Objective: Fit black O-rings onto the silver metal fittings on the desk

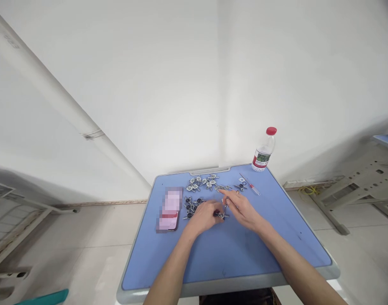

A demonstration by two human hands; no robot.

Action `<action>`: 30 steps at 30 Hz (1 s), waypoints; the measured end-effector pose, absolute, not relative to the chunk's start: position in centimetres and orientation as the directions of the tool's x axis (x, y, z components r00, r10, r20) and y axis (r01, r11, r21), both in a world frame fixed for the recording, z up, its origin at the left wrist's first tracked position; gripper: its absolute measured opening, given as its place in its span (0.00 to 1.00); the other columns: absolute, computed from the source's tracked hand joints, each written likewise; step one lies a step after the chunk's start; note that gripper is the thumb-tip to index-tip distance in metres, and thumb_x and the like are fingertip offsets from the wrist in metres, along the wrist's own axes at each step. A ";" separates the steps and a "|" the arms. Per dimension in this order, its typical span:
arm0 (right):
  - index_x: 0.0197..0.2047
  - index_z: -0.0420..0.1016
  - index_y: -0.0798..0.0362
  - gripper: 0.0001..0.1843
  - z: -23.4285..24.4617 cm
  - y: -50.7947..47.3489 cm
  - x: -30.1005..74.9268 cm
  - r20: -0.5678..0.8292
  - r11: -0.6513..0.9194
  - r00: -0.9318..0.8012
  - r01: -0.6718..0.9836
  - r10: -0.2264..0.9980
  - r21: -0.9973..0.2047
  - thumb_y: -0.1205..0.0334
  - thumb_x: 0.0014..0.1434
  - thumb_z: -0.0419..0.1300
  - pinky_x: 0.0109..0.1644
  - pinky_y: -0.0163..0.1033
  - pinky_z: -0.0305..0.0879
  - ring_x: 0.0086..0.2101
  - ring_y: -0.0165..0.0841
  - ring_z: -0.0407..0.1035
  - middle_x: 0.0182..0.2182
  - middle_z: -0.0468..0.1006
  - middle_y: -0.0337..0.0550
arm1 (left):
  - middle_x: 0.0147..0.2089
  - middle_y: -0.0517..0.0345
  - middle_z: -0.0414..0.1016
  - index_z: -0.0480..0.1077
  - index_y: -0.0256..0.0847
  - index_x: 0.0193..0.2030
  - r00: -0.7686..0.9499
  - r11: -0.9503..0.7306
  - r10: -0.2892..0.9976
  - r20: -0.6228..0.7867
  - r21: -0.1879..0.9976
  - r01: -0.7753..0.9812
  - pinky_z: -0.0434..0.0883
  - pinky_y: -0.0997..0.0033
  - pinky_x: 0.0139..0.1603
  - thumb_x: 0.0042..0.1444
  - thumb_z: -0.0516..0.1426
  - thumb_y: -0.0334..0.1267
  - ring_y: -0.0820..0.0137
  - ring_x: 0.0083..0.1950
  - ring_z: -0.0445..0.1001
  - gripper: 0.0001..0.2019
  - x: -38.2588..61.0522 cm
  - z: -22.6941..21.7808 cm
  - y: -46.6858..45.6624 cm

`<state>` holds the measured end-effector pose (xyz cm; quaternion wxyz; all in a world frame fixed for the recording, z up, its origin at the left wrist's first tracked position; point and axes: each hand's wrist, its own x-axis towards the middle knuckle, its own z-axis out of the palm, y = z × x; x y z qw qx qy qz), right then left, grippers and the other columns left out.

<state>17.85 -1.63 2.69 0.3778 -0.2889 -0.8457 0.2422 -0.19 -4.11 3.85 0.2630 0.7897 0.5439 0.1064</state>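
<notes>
My left hand [206, 217] is closed on a small silver metal fitting [222, 215] with short stems, steadying it low over the desk. Right beside it, my right hand [241, 208] has its thumb and fingers pinched together above the fitting. What sits in that pinch is too small to make out. Left of my left hand lies a cluster of metal fittings with black round centres [189, 207]. Farther back is a group of similar silver fittings without black centres [208, 183].
The blue desk [238, 262] stands against a white wall. A phone [171, 209] lies at its left. Behind my right hand are another black-centred fitting [241, 187], a gasket-like plate [242, 179] and a screwdriver with a clear handle [255, 189]. A red-capped bottle [263, 154] stands at the back right corner.
</notes>
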 end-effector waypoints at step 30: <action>0.58 0.61 0.47 0.19 2.4 -1.9 17.7 0.446 0.649 -0.523 0.309 0.726 -0.695 0.68 0.65 0.47 0.41 0.42 0.68 0.37 0.34 0.68 0.39 0.72 0.45 | 0.35 0.60 0.72 0.72 0.43 0.35 0.385 -0.270 0.917 -0.100 0.553 0.788 0.61 0.72 0.36 0.50 0.58 0.35 0.66 0.39 0.70 0.05 -0.4 3.4 -4.1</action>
